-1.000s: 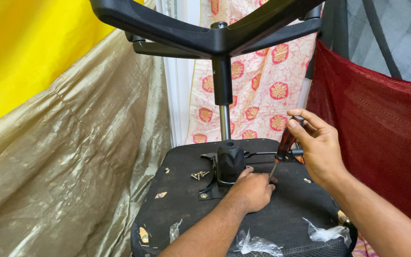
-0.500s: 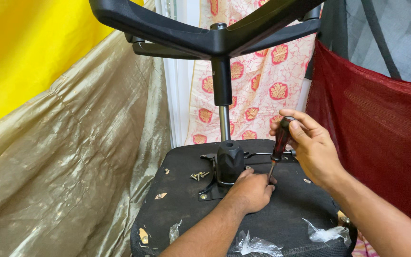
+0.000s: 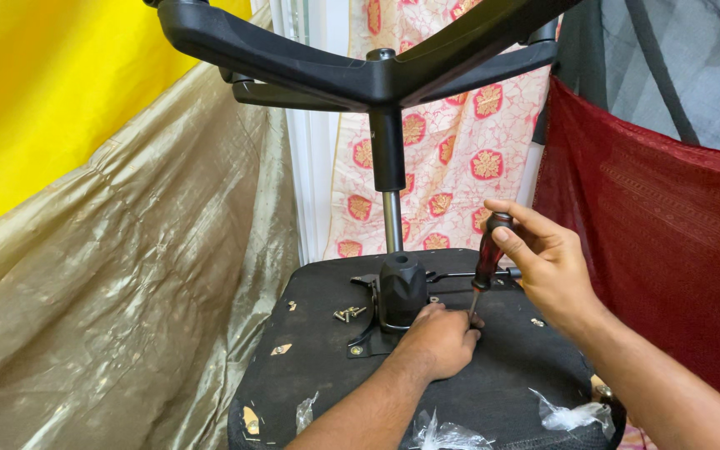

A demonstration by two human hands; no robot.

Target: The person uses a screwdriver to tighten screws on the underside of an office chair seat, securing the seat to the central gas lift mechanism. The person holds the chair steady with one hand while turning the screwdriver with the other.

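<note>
Nearest to me, my left hand (image 3: 442, 337) lies knuckles-up on the black fabric underside of the upturned office chair seat (image 3: 327, 367), fingers curled down around the spot where the tool's tip lands; whether they pinch a screw there I cannot tell, since the fingertips are hidden. Just above it and to the right, my right hand (image 3: 547, 267) is clenched around the dark red and black handle of a screwdriver (image 3: 487, 260), thumb pressed on top of the handle's end. The screwdriver's long axis stands nearly upright, leaning a little so the handle sits up and to the right while the thin metal shaft runs down and left to meet the seat right beside the left hand's fingers. So the tip lies below and slightly left of the right grip, touching the left hand's side. Just left of that, the black metal mounting plate with its central hub (image 3: 400, 292) sits on the seat, with a small heap of loose brass-coloured screws (image 3: 348, 313) near it. Farther up, the chrome gas column (image 3: 392, 221) rises to the black five-armed base (image 3: 377, 71).
</note>
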